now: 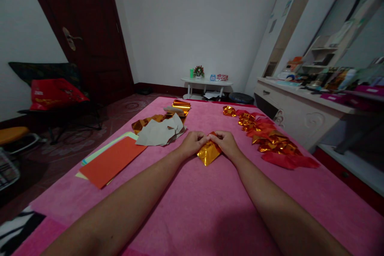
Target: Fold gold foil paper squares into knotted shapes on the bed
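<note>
A folded piece of gold foil paper (208, 153) lies on the pink cloth (192, 204) in front of me. My left hand (194, 143) and my right hand (226, 143) meet over its far edge, fingers curled and pinching the foil between them. Both forearms rest on the cloth. The part of the foil under the fingertips is hidden.
A row of folded gold and red foil pieces (270, 140) runs along the right. To the left lie a stack of orange and pale sheets (111, 161), grey-backed sheets (159, 133) and more gold foil (181, 105). A white dresser (303, 112) stands right; a dark door (90, 32) left.
</note>
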{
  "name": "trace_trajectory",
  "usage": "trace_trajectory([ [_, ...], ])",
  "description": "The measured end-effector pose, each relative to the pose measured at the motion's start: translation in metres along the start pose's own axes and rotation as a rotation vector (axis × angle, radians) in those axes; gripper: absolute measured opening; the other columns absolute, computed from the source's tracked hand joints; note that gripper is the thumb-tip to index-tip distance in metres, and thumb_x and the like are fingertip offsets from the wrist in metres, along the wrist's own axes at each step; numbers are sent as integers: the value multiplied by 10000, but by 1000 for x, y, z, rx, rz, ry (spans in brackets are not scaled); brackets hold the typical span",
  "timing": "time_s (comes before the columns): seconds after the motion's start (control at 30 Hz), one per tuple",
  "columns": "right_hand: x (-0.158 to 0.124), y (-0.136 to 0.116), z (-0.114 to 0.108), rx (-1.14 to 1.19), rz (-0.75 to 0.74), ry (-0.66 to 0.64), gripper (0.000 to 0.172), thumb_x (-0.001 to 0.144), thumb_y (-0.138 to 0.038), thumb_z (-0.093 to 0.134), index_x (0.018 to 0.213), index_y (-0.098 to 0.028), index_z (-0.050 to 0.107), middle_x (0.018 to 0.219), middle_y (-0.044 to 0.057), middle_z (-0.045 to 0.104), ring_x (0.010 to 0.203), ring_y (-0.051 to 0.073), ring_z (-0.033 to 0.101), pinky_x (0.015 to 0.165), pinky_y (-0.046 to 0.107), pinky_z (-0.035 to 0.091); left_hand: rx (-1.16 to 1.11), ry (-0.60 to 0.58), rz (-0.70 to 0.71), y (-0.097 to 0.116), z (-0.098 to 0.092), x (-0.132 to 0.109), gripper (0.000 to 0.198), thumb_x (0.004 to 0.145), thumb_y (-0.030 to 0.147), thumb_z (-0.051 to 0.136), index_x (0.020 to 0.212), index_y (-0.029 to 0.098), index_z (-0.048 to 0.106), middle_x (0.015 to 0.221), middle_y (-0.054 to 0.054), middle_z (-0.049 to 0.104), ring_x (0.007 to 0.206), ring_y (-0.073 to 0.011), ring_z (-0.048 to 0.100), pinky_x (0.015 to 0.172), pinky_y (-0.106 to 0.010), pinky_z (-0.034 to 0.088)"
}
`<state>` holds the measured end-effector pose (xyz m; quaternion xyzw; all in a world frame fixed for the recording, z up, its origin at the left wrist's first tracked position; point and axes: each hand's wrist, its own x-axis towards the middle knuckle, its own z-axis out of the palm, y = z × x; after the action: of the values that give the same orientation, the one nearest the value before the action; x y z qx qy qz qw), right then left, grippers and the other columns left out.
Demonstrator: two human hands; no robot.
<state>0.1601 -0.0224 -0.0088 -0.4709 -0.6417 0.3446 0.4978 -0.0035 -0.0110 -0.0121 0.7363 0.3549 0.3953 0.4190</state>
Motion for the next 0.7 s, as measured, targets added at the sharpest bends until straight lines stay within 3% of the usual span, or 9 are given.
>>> trace_trajectory([
  [0.13,2,4,-1,-73,-37,144,353,736,-445,607,543,-155,550,511,-30,472,479,91,403,450,218,294,60,-22,-3,-4,4,1,390,809,457,484,573,149,452,531,42,387,482,-68,331,457,-199,212],
  [0.3,6,10,-3,28,0,178,421,733,-522,609,539,-163,507,506,-36,441,464,84,374,433,221,275,119,75,-9,-6,6,3,374,823,425,466,571,150,441,521,45,389,479,-68,332,465,-199,206],
  [0.53,1,1,-4,225,103,-6,416,744,-540,611,578,-167,531,433,-41,461,383,69,358,391,211,253,31,379,-26,-12,-4,8,408,836,448,455,552,155,441,491,33,421,471,-81,348,461,-209,222],
  [0.7,-1,-3,0,279,136,-136,337,678,-465,701,635,-147,599,488,-28,536,436,74,438,449,205,328,-50,438,-17,-11,-5,9,406,831,468,473,595,139,506,521,20,482,494,-92,397,460,-207,255],
])
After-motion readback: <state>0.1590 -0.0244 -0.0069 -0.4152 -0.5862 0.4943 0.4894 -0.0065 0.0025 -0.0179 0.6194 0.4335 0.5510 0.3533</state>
